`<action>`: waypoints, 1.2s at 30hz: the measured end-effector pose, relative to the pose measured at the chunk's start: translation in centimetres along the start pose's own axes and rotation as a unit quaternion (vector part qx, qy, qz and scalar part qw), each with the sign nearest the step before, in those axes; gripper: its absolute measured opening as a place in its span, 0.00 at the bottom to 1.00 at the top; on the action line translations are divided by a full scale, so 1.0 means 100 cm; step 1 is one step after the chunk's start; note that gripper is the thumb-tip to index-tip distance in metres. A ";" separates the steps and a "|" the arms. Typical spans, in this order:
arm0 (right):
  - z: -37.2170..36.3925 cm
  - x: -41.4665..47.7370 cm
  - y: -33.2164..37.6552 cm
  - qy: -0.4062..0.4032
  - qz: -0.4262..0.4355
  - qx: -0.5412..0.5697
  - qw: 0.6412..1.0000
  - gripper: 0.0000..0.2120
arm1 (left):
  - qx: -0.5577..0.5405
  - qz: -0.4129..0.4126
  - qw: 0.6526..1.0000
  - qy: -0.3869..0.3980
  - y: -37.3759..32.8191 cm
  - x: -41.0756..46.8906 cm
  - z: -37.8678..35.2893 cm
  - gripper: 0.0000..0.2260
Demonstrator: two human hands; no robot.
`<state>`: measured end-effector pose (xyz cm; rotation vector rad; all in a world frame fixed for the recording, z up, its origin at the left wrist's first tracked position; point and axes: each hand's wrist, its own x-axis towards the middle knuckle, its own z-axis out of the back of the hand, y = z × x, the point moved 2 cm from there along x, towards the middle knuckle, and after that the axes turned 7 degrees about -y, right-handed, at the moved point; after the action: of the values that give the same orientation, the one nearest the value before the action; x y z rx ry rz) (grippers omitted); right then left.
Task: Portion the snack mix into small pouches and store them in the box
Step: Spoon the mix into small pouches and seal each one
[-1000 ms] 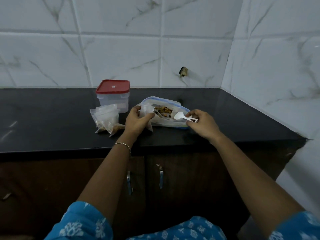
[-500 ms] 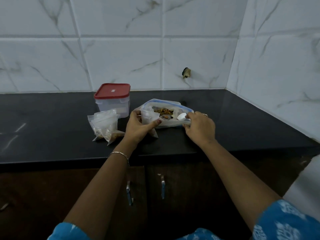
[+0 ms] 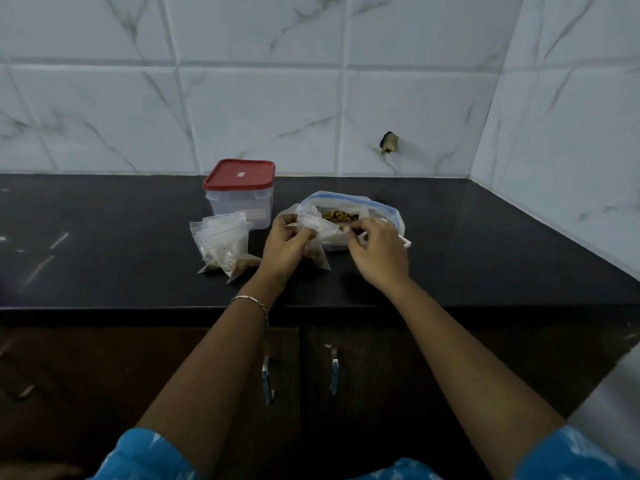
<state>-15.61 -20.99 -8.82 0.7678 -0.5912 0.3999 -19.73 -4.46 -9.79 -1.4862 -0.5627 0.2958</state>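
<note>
A home kitchen corner. A polished black stone countertop (image 3: 104,237) is backed on two sides by white marble-veined wall tiles (image 3: 259,109). Below it are dark wooden cabinet doors (image 3: 104,368) with metal pull handles (image 3: 266,379). On the countertop sit a red-lidded plastic food box (image 3: 239,206), a zip bag of snack mix (image 3: 381,209) and small filled pouches (image 3: 221,240).
</note>
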 end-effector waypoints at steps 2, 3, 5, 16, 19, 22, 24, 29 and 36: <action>-0.016 -0.006 0.018 0.072 -0.170 0.231 0.955 0.16 | -0.009 -0.006 1.000 -0.007 0.000 -0.001 0.001 0.17; -0.024 -0.008 0.022 0.080 -0.216 0.305 0.924 0.16 | -0.015 -0.007 1.000 -0.007 0.000 -0.002 0.001 0.17; -0.033 -0.008 0.026 0.050 -0.250 0.356 0.899 0.12 | -0.026 -0.006 1.000 -0.001 0.000 -0.004 0.004 0.18; -0.033 -0.007 0.017 -0.074 -0.252 0.429 0.864 0.02 | 0.042 -0.042 0.991 0.120 -0.001 -0.007 -0.002 0.33; -0.033 -0.006 0.016 -0.090 -0.252 0.425 0.865 0.02 | 0.059 -0.054 0.990 0.113 -0.002 -0.007 -0.002 0.32; -0.032 -0.006 0.017 -0.119 -0.251 0.425 0.861 0.02 | 0.048 -0.048 0.993 0.096 -0.001 -0.006 -0.001 0.26; -0.030 -0.006 0.016 -0.131 -0.260 0.436 0.851 0.03 | -0.003 -0.026 0.997 0.074 -0.002 -0.005 -0.001 0.16; -0.029 -0.006 0.013 -0.127 -0.282 0.441 0.843 0.03 | -0.063 -0.015 0.998 0.008 -0.002 -0.002 0.003 0.09; -0.025 -0.008 0.018 -0.136 -0.268 0.438 0.847 0.02 | 0.007 -0.073 0.997 -0.023 0.005 0.003 0.003 0.03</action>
<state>-16.34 -18.02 -9.78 1.8456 -0.4092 0.0082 -19.54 -3.97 -10.21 -1.4197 -0.7007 0.2191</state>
